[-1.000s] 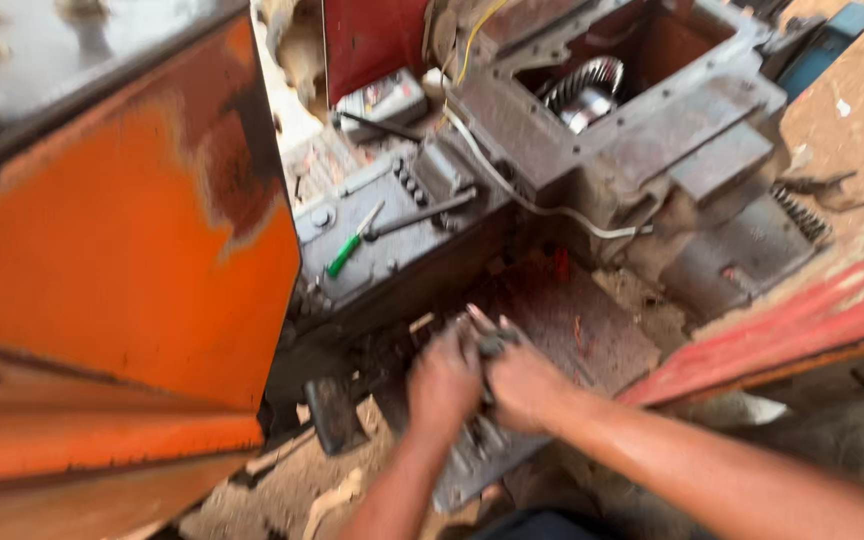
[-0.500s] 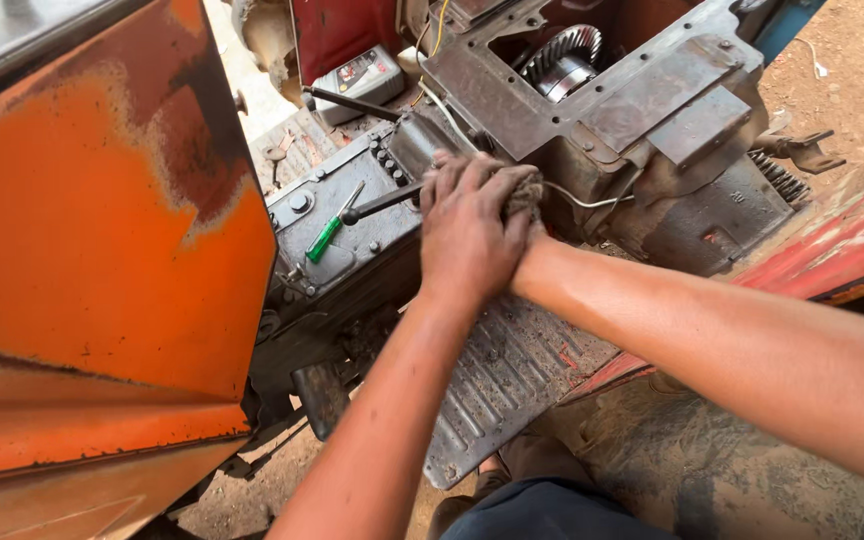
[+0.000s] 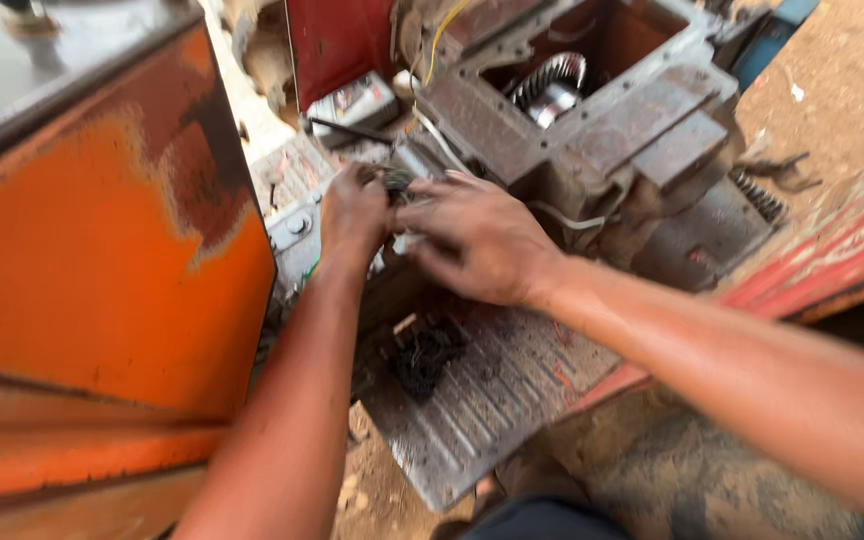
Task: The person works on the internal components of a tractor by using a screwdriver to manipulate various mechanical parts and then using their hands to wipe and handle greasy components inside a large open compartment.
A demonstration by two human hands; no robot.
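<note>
Small dark part (image 3: 397, 183) pinched between fingers of left hand (image 3: 354, 215), right hand (image 3: 472, 240).

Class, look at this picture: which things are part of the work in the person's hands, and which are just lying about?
In hand:
left hand
right hand
small dark part gripped between both hands, blurred
grey housing just beyond the hands

Lying about:
ribbed footplate
dark clump on the footplate
orange panel
coil spring

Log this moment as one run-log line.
left hand: on small dark part, blurred | right hand: gripping same part | under hands: ribbed metal footplate | behind: open gear housing, gear showing | left: orange panel
</note>
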